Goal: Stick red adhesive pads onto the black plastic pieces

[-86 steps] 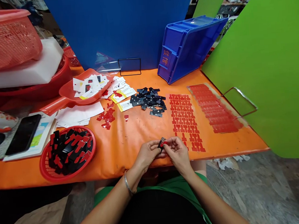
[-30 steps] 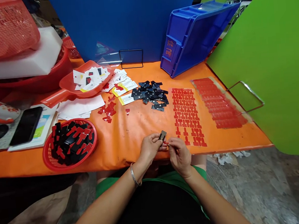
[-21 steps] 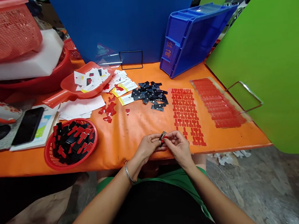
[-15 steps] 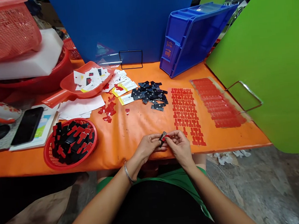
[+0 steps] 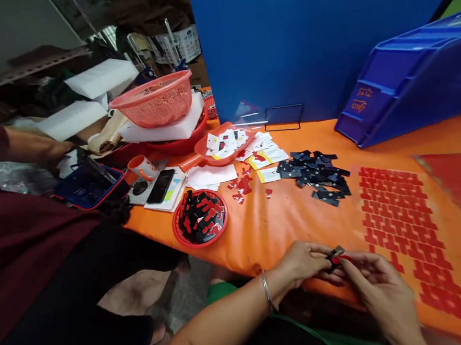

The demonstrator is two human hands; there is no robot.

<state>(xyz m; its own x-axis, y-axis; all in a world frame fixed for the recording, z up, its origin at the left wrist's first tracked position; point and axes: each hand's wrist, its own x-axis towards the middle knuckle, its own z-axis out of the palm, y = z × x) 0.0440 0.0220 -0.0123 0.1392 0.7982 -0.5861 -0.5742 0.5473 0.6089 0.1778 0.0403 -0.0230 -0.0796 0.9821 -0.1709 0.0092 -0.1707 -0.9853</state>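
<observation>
**Small black piece pinched at counter edge**

Left hand [image 5: 305,262] and right hand [image 5: 377,283] each close their grip on one small black piece [image 5: 335,253], red tab showing, above the near counter [image 5: 275,227] edge. View has swung left since before: red basket [image 5: 200,218] now centre, a person's sleeve [image 5: 20,237] in view.

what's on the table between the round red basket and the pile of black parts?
Head view: a scatter of small red scraps on the orange table, between the basket and the black parts. Otherwise bare orange cover.
</observation>
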